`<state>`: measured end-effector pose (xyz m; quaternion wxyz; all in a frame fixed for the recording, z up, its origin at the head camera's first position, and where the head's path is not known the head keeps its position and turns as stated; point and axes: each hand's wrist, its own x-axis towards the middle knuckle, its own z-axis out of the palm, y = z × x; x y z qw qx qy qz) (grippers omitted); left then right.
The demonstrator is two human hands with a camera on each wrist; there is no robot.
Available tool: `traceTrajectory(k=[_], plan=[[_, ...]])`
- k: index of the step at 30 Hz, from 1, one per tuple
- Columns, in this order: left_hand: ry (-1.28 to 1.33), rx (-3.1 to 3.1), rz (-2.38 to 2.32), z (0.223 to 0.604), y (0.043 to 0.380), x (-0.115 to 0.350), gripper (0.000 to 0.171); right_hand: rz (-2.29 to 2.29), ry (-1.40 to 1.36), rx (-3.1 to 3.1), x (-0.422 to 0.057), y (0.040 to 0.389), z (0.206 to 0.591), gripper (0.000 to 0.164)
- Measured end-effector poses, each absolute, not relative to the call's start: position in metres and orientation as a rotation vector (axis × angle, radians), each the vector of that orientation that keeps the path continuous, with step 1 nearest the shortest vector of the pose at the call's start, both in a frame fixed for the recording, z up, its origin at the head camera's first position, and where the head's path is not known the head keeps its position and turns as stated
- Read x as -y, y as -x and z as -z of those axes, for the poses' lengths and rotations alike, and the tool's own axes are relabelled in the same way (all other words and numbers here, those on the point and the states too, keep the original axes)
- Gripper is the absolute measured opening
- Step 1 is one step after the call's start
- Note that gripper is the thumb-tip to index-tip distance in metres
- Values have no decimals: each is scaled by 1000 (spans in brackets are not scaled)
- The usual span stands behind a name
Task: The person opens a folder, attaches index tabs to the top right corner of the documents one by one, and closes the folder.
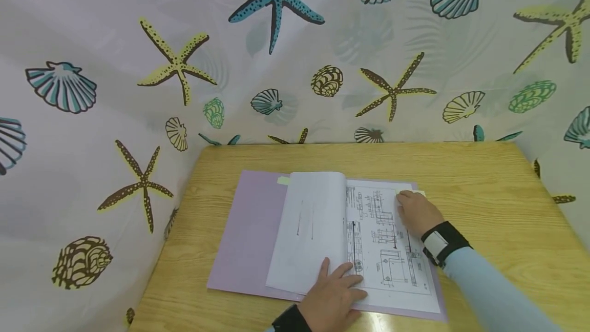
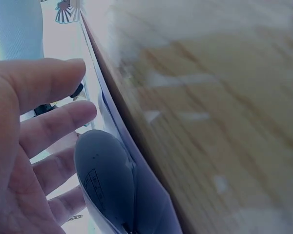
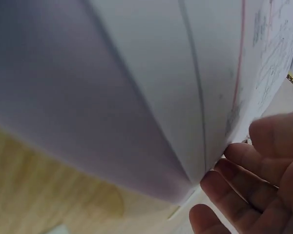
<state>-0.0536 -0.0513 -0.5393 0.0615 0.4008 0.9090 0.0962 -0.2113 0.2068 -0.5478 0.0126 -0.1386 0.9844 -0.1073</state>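
Note:
A lilac folder (image 1: 251,240) lies spread on the table with paper sheets in it. On the left is a folded-over blank page (image 1: 318,219) with faint lines showing; on the right is a printed technical drawing (image 1: 401,275). Fingers spread, my left hand (image 1: 333,296) rests across the lower part of the pages. In the left wrist view its fingers are apart beside the curved paper edge (image 2: 105,180). My right hand (image 1: 420,214) touches the drawing's upper right corner, by a pale tab (image 1: 418,192). The right wrist view shows its fingertips (image 3: 217,187) at the sheet's edge, with no paper visibly pinched.
The folder lies on a wooden table (image 1: 498,193). A pale green tab (image 1: 283,181) sticks out at the top of the left page. A white cloth (image 1: 322,40) printed with starfish and shells hangs behind the table and at its sides.

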Motion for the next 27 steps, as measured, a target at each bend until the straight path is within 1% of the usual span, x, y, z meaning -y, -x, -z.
traceTrajectory(k=[7, 10, 14, 17, 23, 27], plan=[[-1199, -2728, -259, 540, 54, 50, 37, 350, 422, -3096, -208, 214, 551, 31], [-1198, -2729, -261, 541, 55, 50, 38, 388, 399, -3085, -209, 215, 552, 34], [-1199, -2728, -266, 542, 55, 50, 39, 401, 377, -3077, -209, 216, 553, 42], [-1198, -2724, -276, 542, 55, 50, 39, 354, 381, -3088, -209, 217, 555, 44], [-1194, -2717, -275, 541, 56, 50, 39, 227, 422, -3072, -212, 218, 554, 41], [-1185, -2717, -257, 540, 56, 50, 38, 273, 465, -2987, -214, 218, 549, 38]])
